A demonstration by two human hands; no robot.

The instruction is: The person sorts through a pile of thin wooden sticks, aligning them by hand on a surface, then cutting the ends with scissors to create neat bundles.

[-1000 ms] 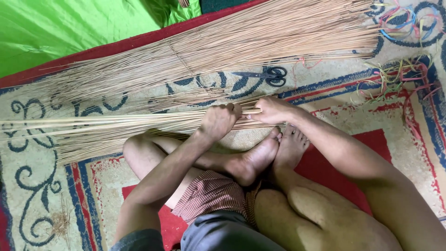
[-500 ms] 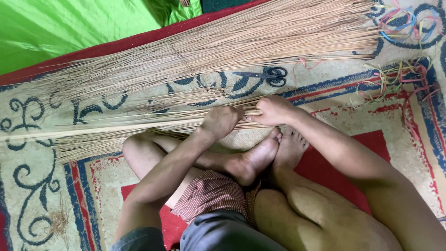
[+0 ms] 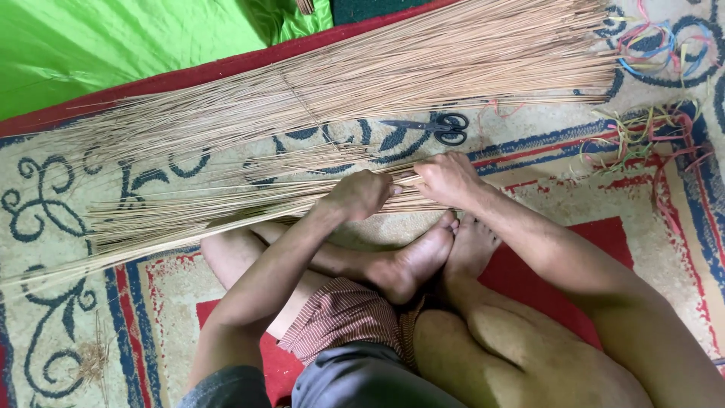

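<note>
Soft, even daylight, faint shadows, sharp focus, mild distortion at edges

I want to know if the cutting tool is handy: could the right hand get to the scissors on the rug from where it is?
Probably yes. The scissors lie on the rug just beyond the right hand, with only bare carpet between; but that hand is gripping the thin stick bundle and would have to let go.

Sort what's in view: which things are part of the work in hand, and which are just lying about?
In use:
- left hand and right hand, both closed on the thin stick bundle
- large stick pile, same material, just beyond

Lying about:
- scissors on the rug
- coloured strips at the right
- green cloth at the top
</note>
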